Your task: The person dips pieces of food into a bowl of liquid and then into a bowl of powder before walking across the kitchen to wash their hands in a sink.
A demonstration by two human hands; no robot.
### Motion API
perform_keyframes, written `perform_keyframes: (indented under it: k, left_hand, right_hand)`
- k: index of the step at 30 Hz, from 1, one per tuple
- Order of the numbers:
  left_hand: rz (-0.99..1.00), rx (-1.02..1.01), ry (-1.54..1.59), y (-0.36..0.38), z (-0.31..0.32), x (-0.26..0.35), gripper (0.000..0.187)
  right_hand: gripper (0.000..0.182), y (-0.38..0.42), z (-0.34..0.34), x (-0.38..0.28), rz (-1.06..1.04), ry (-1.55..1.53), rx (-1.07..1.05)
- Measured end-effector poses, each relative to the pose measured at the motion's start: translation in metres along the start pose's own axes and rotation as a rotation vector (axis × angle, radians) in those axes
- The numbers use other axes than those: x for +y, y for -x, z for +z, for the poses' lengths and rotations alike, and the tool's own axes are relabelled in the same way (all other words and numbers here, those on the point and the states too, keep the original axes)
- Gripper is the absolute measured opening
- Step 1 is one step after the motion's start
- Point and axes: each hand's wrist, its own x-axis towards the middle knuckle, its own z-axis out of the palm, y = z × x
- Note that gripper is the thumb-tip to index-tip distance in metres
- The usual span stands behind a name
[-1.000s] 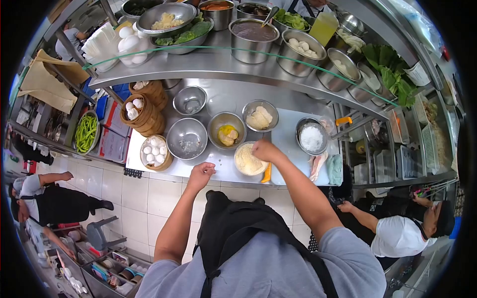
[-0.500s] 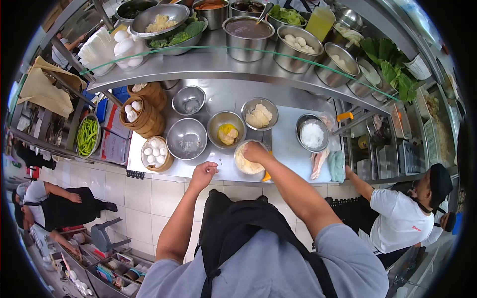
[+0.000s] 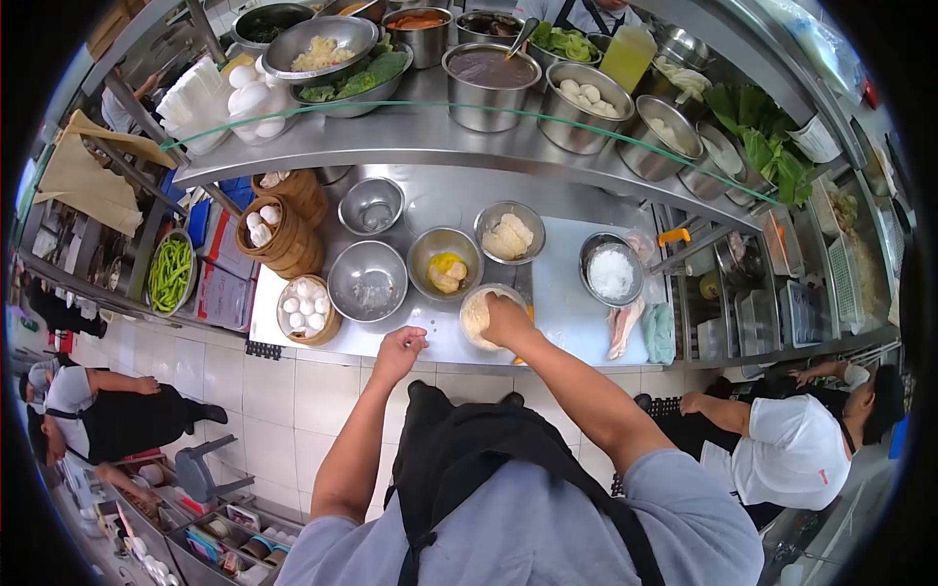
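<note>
My right hand (image 3: 510, 322) reaches down into a bowl of pale crumbs (image 3: 475, 317) at the counter's front edge. Its fingers bend together; the tips and anything in them are hidden. To the left, my left hand (image 3: 399, 354) hovers over the edge with fingers curled in, nothing visible in them. Behind the crumbs sits a metal bowl holding yellow egg and a pale piece (image 3: 447, 273). Farther back is a bowl with a pale, lumpy mass (image 3: 509, 236). A bowl of white powder (image 3: 612, 273) rests on the cutting board (image 3: 559, 322). An orange handle (image 3: 531, 313) shows beside the crumb bowl.
Two metal bowls (image 3: 368, 281) and bamboo steamers with white round pieces (image 3: 308, 311) stand on the left. A raw-looking meat strip (image 3: 621, 332) and teal cloth (image 3: 660, 332) lie right. A shelf (image 3: 410, 137) with food containers overhangs the back. A co-worker (image 3: 787, 444) stands right.
My right hand shifts slightly within the crumb bowl, and my left hand stays nearly in place. The co-worker on the right has turned and drawn a hand away from the counter.
</note>
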Motion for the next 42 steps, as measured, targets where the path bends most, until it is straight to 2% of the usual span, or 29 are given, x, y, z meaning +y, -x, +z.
perform_keyframes:
  k: [1,5,8,10,11,14,17,20,21,24,25,26,29,30,32,33,35,36,38,42]
  left_hand:
    - [0.010,0.000,0.012,-0.002,-0.001,-0.003,0.021]
    - [0.018,-0.008,-0.003,0.001,-0.003,-0.007,0.021]
    - [0.024,-0.005,0.005,0.004,-0.004,-0.004,0.021]
    - [0.002,0.007,-0.031,0.005,-0.005,-0.005,0.020]
    - [0.001,0.005,-0.031,0.005,-0.005,-0.005,0.020]
    - [0.004,0.010,-0.044,0.005,-0.005,-0.002,0.020]
    - [-0.005,0.015,-0.022,0.006,-0.007,-0.001,0.019]
    - [0.007,0.009,-0.045,0.001,-0.008,0.000,0.020]
    - [-0.004,0.003,-0.042,-0.003,-0.008,-0.002,0.021]
    - [0.032,-0.002,-0.051,-0.011,-0.009,0.004,0.021]
    - [0.078,-0.006,-0.061,-0.014,-0.008,0.008,0.022]
    - [0.089,-0.008,-0.063,-0.024,-0.008,0.016,0.022]
    - [0.303,0.114,-0.357,-0.050,-0.001,0.055,0.019]
    - [0.298,0.115,-0.354,-0.059,0.004,0.068,0.019]
    - [0.250,0.094,-0.377,-0.086,0.015,0.092,0.019]
    - [0.254,0.093,-0.374,-0.102,0.022,0.096,0.019]
    - [0.197,0.119,-0.621,-0.134,0.039,0.091,0.021]
    - [0.202,0.116,-0.617,-0.144,0.048,0.092,0.021]
    - [-0.030,0.030,-0.913,-0.162,0.062,0.092,0.025]
    - [-0.015,-0.068,-0.973,-0.166,0.064,0.104,0.028]
  right_hand:
    - [0.051,0.000,0.004,0.001,0.036,0.040,0.037]
    - [0.049,-0.009,0.017,0.011,0.048,0.063,0.104]
    - [0.041,-0.016,-0.006,0.016,0.107,-0.040,0.029]
    - [0.033,-0.024,-0.018,0.026,-0.002,-0.117,-0.048]
    - [0.033,-0.028,-0.023,0.031,0.000,-0.118,-0.049]
    - [0.028,-0.042,-0.032,0.044,0.009,0.012,-0.232]
    - [0.025,-0.036,-0.038,0.037,0.021,-0.130,-0.154]
    - [0.023,-0.022,-0.014,0.020,-0.025,-0.213,-0.133]
    - [0.023,-0.033,0.029,0.038,-0.062,-0.095,-0.167]
    - [0.023,-0.031,0.033,0.029,0.041,-0.129,-0.196]
    - [0.027,-0.032,0.025,0.028,0.047,-0.121,-0.300]
    - [0.027,-0.028,0.019,0.024,0.048,-0.120,-0.289]
    - [0.041,0.002,0.001,0.003,-0.010,-0.015,-0.004]
    - [0.041,0.008,0.003,0.000,-0.011,-0.013,-0.010]
    - [0.040,0.012,0.006,-0.003,-0.003,0.053,0.182]
    - [0.040,0.011,0.007,-0.003,-0.001,0.057,0.185]
    - [0.039,0.009,0.008,0.001,0.005,0.054,0.195]
    - [0.039,0.008,0.006,0.001,0.010,0.058,0.198]
    - [0.033,0.006,-0.001,0.003,0.049,0.005,0.184]
    - [0.028,0.002,-0.018,0.019,0.024,-0.196,0.140]
